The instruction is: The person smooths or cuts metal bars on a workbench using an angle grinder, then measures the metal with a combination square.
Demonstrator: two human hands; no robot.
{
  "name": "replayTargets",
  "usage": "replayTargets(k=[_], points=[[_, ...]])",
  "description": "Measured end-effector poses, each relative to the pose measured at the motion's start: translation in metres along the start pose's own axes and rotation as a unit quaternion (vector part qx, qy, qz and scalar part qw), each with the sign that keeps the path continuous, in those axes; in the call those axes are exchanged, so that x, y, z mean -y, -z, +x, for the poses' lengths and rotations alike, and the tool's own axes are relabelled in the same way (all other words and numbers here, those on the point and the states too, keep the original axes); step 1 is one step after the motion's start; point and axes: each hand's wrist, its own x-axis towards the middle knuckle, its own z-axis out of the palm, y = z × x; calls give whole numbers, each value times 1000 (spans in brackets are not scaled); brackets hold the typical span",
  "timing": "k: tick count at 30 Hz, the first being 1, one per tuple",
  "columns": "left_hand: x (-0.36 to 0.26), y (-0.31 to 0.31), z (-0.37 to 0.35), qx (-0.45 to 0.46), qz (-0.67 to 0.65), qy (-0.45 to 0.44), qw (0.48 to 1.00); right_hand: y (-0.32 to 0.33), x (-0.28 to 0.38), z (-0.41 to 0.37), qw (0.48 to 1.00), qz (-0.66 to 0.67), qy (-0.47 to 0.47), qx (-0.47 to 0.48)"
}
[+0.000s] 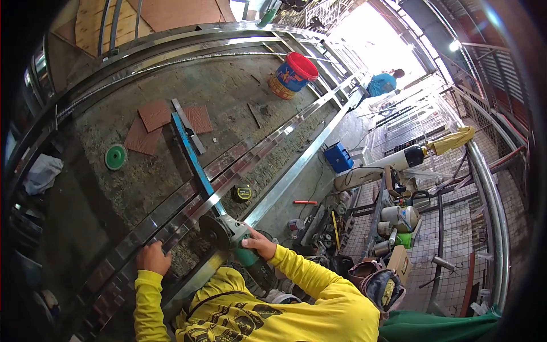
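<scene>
My right hand [259,245] is wrapped round a green angle grinder [246,255], whose dark disc [215,231] sits close to the long shiny metal bars [188,212]. Further left, my left hand [152,259] is closed over the edge of these bars, its fingertips partly hidden. A long blue and silver strip [194,154] lies across the bars and ends near the grinder's head. Beside the bars, a yellow and black tape measure [243,194] rests on the worktop.
Brown boards [154,115], a green disc [115,157] and a red and blue bucket [293,74] stand on the dirty worktop [222,91]. To the right are a blue case [338,158], a gas cylinder [393,159] and cluttered tools. A person in blue [382,85] is far off.
</scene>
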Motion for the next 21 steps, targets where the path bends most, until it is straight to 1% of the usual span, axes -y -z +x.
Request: replayTargets(k=[2, 4, 7, 9, 12, 16, 21], points=[[2, -1, 2, 8, -5, 2, 1000, -3, 2, 0, 1000, -9, 8, 4], [-2, 0, 0, -1, -1, 3, 1000, -4, -1, 1, 1000, 0, 12, 10], [2, -5, 2, -20, 8, -8, 1000, 0, -8, 5, 999, -21, 23, 18], [0, -4, 2, -10, 13, -2, 1000, -1, -9, 5, 999, -26, 25, 7], [-2, -6, -1, -31, 9, -3, 999, 2, -17, 6, 999, -20, 33, 12], [-3, -5, -1, -28, 16, -16, 999, 1, -19, 5, 998, -42, 53, -1], [-5, -3, -3, -35, 15, -16, 999, -5, -12, -5, 1000, -5, 29, -7]])
